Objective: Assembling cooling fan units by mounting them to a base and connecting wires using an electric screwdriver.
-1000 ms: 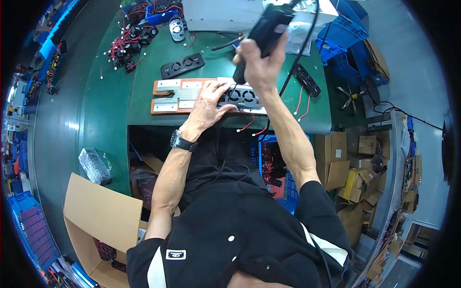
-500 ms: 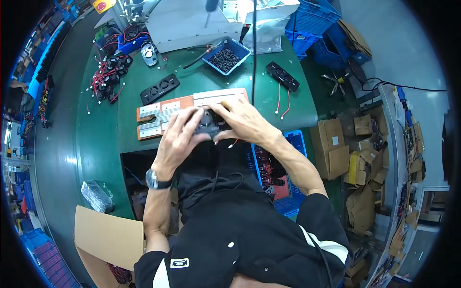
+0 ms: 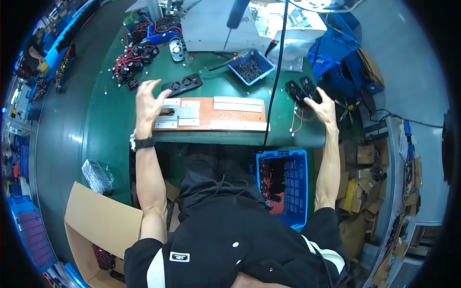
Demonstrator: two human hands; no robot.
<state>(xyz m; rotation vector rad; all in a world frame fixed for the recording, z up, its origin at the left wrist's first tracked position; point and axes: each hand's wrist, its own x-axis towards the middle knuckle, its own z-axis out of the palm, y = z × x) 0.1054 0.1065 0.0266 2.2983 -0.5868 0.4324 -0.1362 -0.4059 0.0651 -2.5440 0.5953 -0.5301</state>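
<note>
My left hand (image 3: 148, 103) is open, its fingers spread over the left end of the wooden jig (image 3: 235, 114) with metal strips. Close to its fingertips lies a black panel with two round openings (image 3: 184, 85). My right hand (image 3: 322, 109) is at the table's right side, thumb and fingers around the near end of a black panel (image 3: 308, 85). A second black panel (image 3: 294, 91) with red wires lies just left of it. The jig holds no panel.
A blue tray of small black screws (image 3: 250, 69) sits behind the jig. Several black parts with red wires (image 3: 132, 62) are heaped at the far left. A screwdriver (image 3: 236, 17) hangs above, and a black cable crosses the table. A blue crate (image 3: 296, 189) stands below the table edge.
My hands have moved apart from the jig. The right one has carried the black panel to the right, beside the other one; the left has drawn back left and opened.
</note>
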